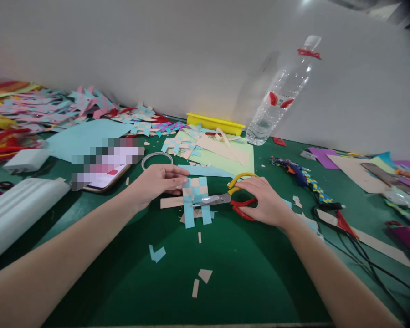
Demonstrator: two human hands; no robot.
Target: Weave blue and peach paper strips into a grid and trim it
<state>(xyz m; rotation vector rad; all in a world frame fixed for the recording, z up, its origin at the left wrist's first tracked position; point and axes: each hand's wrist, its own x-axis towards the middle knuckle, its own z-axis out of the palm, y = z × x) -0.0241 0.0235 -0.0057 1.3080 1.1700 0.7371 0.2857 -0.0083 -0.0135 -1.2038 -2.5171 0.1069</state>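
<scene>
A small woven piece of blue and pale pink paper strips (195,191) is held at its left edge by my left hand (166,182), fingers closed on it. Loose strip ends stick out to the left and towards me. My right hand (262,199) grips scissors with one yellow and one red handle (226,198). Their metal blades point left and lie across the woven piece, near its lower strips. Under it, more paper scraps show in part. Blue scraps (157,253) and pale pink scraps (205,275) lie on the green table (246,282) closer to me.
Behind the hands are a tape ring (157,155), a light green sheet (241,152), a yellow tray (215,123) and a clear bottle (280,100). A phone (114,171) and white charger (26,160) lie left. Black cables (362,255) and coloured papers (355,171) lie right.
</scene>
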